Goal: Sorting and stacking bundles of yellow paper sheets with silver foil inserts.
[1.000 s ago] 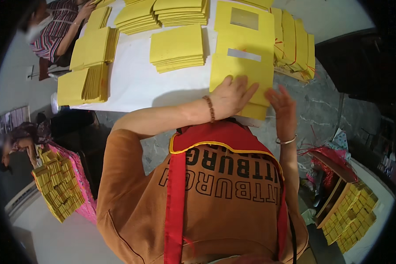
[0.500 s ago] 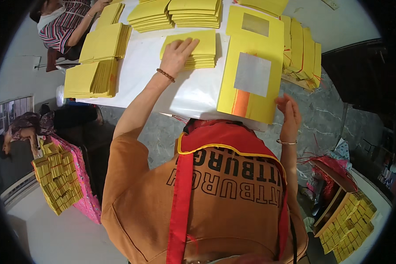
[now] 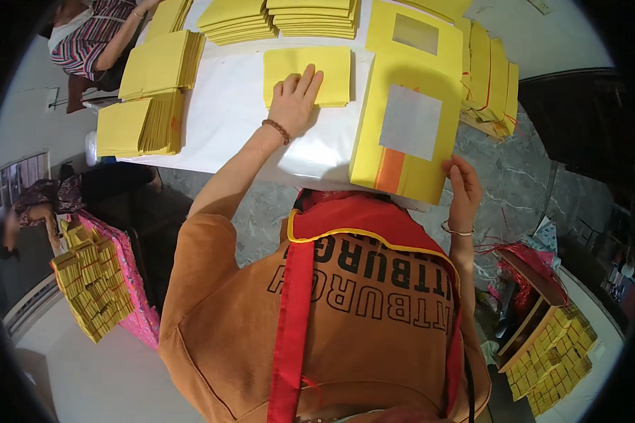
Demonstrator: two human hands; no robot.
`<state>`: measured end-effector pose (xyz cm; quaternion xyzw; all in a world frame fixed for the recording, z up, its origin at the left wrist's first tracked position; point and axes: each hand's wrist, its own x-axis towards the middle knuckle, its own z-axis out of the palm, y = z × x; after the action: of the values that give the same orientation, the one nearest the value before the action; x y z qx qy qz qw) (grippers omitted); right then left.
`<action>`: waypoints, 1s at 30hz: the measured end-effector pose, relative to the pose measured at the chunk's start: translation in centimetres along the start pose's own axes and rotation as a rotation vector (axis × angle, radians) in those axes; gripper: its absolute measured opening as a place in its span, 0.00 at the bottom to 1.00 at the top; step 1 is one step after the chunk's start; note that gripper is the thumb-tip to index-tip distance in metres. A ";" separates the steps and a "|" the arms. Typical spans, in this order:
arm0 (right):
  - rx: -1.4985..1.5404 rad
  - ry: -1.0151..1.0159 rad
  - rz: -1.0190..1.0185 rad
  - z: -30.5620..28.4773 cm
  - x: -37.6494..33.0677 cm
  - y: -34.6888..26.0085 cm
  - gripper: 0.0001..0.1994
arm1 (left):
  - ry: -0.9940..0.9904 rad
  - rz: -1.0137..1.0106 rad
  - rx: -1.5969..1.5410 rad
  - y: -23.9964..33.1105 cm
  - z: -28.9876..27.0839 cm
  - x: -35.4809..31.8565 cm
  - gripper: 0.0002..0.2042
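Observation:
My left hand [image 3: 295, 101] lies on a small stack of folded yellow paper [image 3: 279, 65] in the middle of the white-covered table [image 3: 222, 92]. Its fingers are stretched out over the front part of the top piece. By the right edge of a tall pile of large yellow sheets [image 3: 368, 134] is my right hand [image 3: 463, 187], fingers loosely bent and apart, with a fingertip at the edge. A grey-white rectangle [image 3: 410, 121] and an orange band [image 3: 390, 171] mark the top sheet. Whether the right fingertip lifts a sheet cannot be made out.
More stacks of folded yellow paper stand along the table's far side [image 3: 310, 21] and left side [image 3: 152, 67]. Red-tied yellow bundles [image 3: 488, 77] sit beyond the large pile. A person in a striped top [image 3: 106, 39] works at the far left. Yellow bundles [image 3: 92, 282] fill a pink-lined container.
My left hand has slid toward me over the small stack, whose layered front edge now shows less. My right fingers have bent in closer to the large pile's edge.

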<state>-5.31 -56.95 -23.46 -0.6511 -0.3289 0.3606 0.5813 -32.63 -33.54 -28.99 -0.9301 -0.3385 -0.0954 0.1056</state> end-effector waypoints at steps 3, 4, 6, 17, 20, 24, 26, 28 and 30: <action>0.010 0.009 0.016 0.5 0.2 -0.2 0.12 | -0.067 -0.053 -0.080 0.9 -0.4 -0.1 0.34; 0.016 0.012 0.031 0.6 0.3 -0.3 0.12 | -0.064 -0.056 -0.078 0.9 -0.4 -0.1 0.34; -0.067 -0.007 -0.008 0.4 0.4 -0.5 0.11 | -0.008 -0.042 -0.133 0.7 -0.5 0.0 0.37; -0.818 -0.159 -0.620 0.7 0.9 -0.9 0.10 | -0.137 -0.014 -0.259 0.1 -6.4 2.0 0.33; -0.763 -0.181 -0.582 0.7 1.2 -0.3 0.09 | -0.050 0.147 -0.528 3.5 -8.3 1.4 0.29; -0.689 -0.195 -0.612 0.7 1.5 -0.2 0.09 | -0.113 0.417 -0.591 9.3 -11.4 -0.4 0.28; -0.690 -0.190 -0.614 0.6 1.5 -0.1 0.09 | -0.123 0.447 -0.565 9.5 -11.1 -0.5 0.28; -0.632 -0.200 -0.586 0.5 1.4 0.1 0.08 | -0.110 0.462 -0.563 9.5 -11.5 -0.3 0.27; -0.585 -0.206 -0.547 0.3 1.4 0.2 0.07 | -0.108 0.474 -0.622 9.4 -11.8 0.3 0.22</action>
<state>-4.83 -55.58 -23.79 -0.6379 -0.6349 0.1475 0.4102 -27.55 -43.42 -18.85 -0.9738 -0.0743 -0.1175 -0.1800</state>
